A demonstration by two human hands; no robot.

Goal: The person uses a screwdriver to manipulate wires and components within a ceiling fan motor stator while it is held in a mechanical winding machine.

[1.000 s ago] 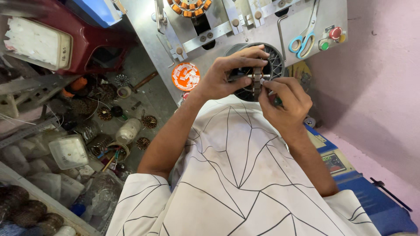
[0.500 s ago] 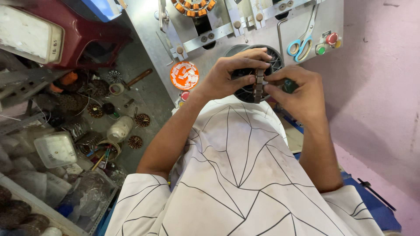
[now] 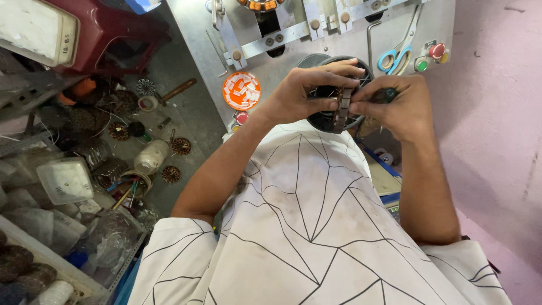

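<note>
left hand (image 3: 296,96) clamped on round black slotted metal motor core (image 3: 334,93), 12 o'clock | right hand (image 3: 395,110) pinching dark-handled tool (image 3: 388,94) at its 3 o'clock rim | progress: unclear, slot work looks underway | blue-handled scissors (image 3: 397,53) at 1 o'clock

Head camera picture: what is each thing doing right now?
Left hand: gripping the ring's rim.
Right hand: pinching the ring's near edge, holding a dark tool.
Round metal ring: held on edge between both hands.
Scissors: shut, lying on the metal panel.
Orange dish: full of white bits.
</note>
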